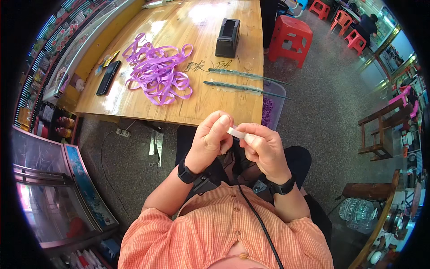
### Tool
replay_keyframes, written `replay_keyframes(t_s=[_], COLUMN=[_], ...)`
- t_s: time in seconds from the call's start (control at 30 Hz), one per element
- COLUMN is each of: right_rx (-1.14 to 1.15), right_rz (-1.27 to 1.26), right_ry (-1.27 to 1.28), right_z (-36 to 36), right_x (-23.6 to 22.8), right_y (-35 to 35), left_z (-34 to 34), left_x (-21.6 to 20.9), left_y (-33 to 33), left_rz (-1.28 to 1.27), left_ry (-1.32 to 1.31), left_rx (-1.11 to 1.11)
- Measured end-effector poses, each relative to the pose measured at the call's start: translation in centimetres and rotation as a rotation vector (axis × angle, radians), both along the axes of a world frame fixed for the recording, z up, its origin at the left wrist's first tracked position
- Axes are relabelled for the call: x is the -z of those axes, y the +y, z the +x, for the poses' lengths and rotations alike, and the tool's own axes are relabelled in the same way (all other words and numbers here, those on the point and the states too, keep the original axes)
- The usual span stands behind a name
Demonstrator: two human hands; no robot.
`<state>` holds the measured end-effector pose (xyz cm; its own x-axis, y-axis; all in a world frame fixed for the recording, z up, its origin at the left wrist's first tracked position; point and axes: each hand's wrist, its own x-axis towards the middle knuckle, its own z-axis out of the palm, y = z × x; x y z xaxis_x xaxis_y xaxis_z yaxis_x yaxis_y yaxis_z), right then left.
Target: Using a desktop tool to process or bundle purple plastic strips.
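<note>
In front of my body, just off the table's near edge, my left hand point(210, 136) and my right hand point(265, 147) pinch a short, narrow white strip point(236, 132) between them. It spans the small gap between my thumbs; its ends are hidden by my fingers, and I cannot make out its material. On the wooden table point(197, 110) beyond my hands lies a loose, tangled heap of purple ribbon point(159, 71). Two slim dark green sticks point(237, 87), partly wrapped in something clear, lie side by side across the table's right edge.
A black phone-like object point(108, 78) lies left of the ribbon. Farther back stands a black box-shaped holder point(227, 38). A clear bin point(275, 101) with purple pieces sits beside the table. A red stool point(290, 40) stands to the right, and a glass-door cooler point(53, 201) at the left.
</note>
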<state>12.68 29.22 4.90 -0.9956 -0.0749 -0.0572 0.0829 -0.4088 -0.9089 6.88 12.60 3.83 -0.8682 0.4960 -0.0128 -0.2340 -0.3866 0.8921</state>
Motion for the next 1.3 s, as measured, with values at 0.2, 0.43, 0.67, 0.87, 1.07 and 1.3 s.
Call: replay_keyframes(t_s=[0.2, 0.43, 0.67, 0.87, 1.07, 1.3], right_rx=[0.013, 0.251, 0.34, 0.273, 0.082, -0.132], right_rz=[-0.113, 0.306, 0.538, 0.504, 0.566, 0.226], right_ry=[0.044, 0.219, 0.32, 0.294, 0.405, -0.053], right_z=[-0.2, 0.0, -0.1, -0.3, -0.9, -0.1], right_x=[1.1, -0.3, -0.4, -0.9, -1.1, -2.7], right_y=[0.2, -0.6, -0.4, -0.2, 1.0, 1.8], left_z=[0.2, 0.3, 0.3, 0.1, 0.1, 0.5], left_x=[-0.1, 0.2, 0.5, 1.0, 0.2, -0.5], left_y=[0.0, 0.0, -0.2, -0.4, -1.1, -1.2], left_rz=[0.03, 0.034, -0.064, -0.032, -0.011, -0.075], left_ry=[0.003, 0.103, 0.336, 0.31, 0.187, 0.086], left_rx=[0.02, -0.11, -0.155, -0.142, 0.017, 0.125])
